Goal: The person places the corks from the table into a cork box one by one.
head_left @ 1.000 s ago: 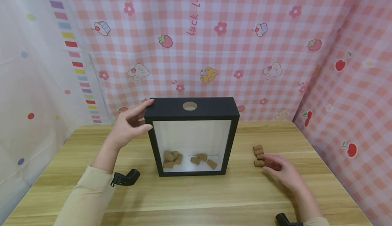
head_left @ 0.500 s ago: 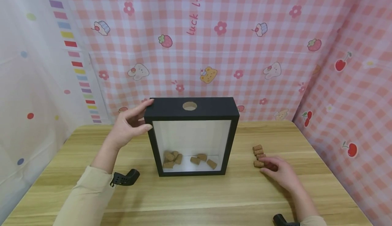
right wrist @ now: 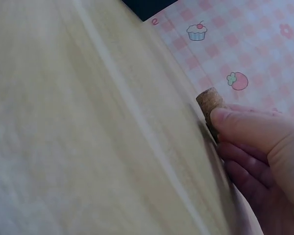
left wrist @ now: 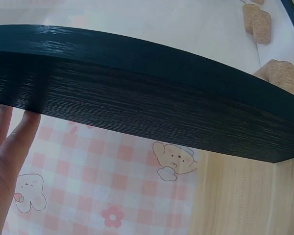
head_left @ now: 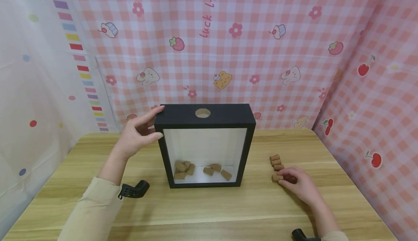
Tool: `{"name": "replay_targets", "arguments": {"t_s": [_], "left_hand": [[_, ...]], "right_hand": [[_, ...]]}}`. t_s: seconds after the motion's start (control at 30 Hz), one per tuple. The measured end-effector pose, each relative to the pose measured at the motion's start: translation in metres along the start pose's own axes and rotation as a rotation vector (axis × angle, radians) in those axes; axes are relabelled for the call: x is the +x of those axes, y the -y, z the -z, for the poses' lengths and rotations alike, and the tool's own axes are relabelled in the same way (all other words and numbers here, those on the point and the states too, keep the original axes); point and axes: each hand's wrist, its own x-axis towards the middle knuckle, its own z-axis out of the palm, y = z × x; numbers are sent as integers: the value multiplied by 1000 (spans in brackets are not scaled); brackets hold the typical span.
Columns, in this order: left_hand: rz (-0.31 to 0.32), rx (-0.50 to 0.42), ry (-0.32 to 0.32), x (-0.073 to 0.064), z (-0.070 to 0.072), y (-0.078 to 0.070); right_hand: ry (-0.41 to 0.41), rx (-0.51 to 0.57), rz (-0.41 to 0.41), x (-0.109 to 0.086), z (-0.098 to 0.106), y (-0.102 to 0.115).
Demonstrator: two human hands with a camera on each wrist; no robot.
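A black-framed box (head_left: 204,116) with a clear front and a round hole in its top stands upright on the table. My left hand (head_left: 135,134) holds its upper left corner, thumb at the front edge and index finger on top; in the left wrist view, fingertips (left wrist: 32,117) meet the dark side. Several corks (head_left: 184,170) lie on the box's white floor. To the right, my right hand (head_left: 298,183) pinches a cork (head_left: 276,178) between thumb and fingers, low over the table; the right wrist view shows its end (right wrist: 209,100) sticking out. Three more corks (head_left: 275,162) lie in a row just beyond it.
The wooden table (head_left: 209,212) extends in front of the box and to both sides. A pink checked cloth (head_left: 254,52) hangs behind it and along the right. On the left hangs a pale dotted curtain (head_left: 42,88).
My right hand has closed its fingers on the nearest cork and drawn it slightly toward me, apart from the row. The left hand and the box have stayed in place.
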Motion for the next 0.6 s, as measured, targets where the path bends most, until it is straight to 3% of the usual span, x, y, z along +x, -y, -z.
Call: {"name": "replay_targets", "arguments": {"t_s": [0.13, 0.37, 0.47, 0.6], "left_hand": [[11, 5, -4, 0, 0, 0], [15, 6, -2, -1, 0, 0], [14, 5, -1, 0, 0, 0], [12, 5, 0, 0, 0, 0]], "right_hand": [[22, 65, -17, 0, 3, 6], [72, 159, -122, 4, 14, 23], [50, 156, -99, 9, 19, 28], [-10, 158, -8, 15, 26, 37]]}}
